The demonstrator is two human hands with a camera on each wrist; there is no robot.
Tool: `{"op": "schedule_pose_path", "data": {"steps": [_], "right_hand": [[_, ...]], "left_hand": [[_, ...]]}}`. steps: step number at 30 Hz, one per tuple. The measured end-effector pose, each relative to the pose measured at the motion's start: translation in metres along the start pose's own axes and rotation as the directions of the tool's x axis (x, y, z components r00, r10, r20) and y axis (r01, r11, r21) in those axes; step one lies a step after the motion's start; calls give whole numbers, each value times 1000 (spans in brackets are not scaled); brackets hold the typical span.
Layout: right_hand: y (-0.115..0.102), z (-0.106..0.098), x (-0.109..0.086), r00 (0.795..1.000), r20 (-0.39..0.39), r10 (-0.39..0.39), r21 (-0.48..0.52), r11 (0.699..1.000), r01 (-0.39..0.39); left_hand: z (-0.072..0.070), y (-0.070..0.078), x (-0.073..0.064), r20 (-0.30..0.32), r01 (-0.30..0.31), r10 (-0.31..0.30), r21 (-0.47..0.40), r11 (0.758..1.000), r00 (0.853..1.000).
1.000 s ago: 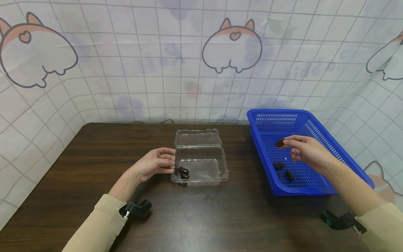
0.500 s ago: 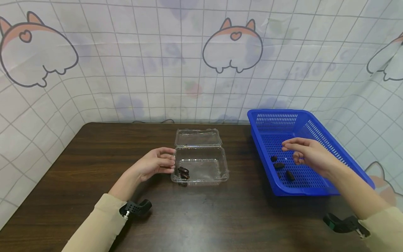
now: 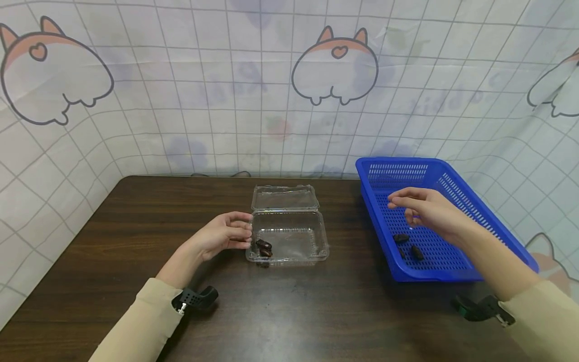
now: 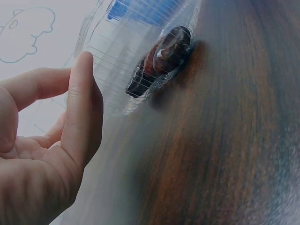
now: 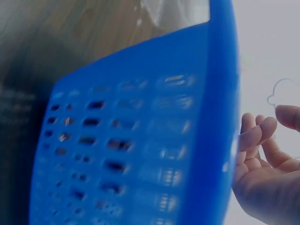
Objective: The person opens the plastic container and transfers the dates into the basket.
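My left hand [image 3: 228,234] rests its fingertips at the left wall of a clear plastic clamshell box [image 3: 294,245], whose lid [image 3: 285,197] stands open at the back. Two glossy dark brown dates [image 3: 264,248] lie in the box's near left corner; the left wrist view shows dates [image 4: 161,58] through the plastic. Above the blue basket [image 3: 445,274], my right hand [image 3: 427,211] has loosely bent fingers. In the right wrist view its thumb [image 5: 289,116] stands apart from the fingers, with nothing visible between them. Inside the basket lie a date [image 3: 400,238] and another date [image 3: 417,252], with a small dark piece beside them.
A dark wooden table [image 3: 289,306] carries the box in the middle and the basket at the right. The basket's raised slotted wall [image 5: 126,126] stands beside the right hand. A patterned white sheet [image 3: 203,110] hangs behind and at the sides.
A date pinched in the right hand one second ago has left its fingers. Half a second ago one showed by the basket's left wall, now not visible. The right hand has moved left.
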State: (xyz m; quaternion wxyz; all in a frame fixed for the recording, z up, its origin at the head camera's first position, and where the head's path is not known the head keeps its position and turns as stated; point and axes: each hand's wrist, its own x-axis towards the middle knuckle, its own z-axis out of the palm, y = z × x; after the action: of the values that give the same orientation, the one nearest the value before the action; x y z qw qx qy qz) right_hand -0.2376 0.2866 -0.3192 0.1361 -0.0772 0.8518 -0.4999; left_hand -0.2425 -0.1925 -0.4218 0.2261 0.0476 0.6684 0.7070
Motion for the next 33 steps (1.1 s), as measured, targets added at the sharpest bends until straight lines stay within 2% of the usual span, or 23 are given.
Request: {"op": "schedule_pose_path", "data": {"steps": [19,33], "right_hand": [[-40,41,31,994,98,-52,17,999,51],[-59,82,53,972,216,-87,-1,996,89]], "left_hand": [[1,0,1,6,2,-2,-7,1000,1000],[0,-1,1,9,-4,5,-4,1000,1000]]}}
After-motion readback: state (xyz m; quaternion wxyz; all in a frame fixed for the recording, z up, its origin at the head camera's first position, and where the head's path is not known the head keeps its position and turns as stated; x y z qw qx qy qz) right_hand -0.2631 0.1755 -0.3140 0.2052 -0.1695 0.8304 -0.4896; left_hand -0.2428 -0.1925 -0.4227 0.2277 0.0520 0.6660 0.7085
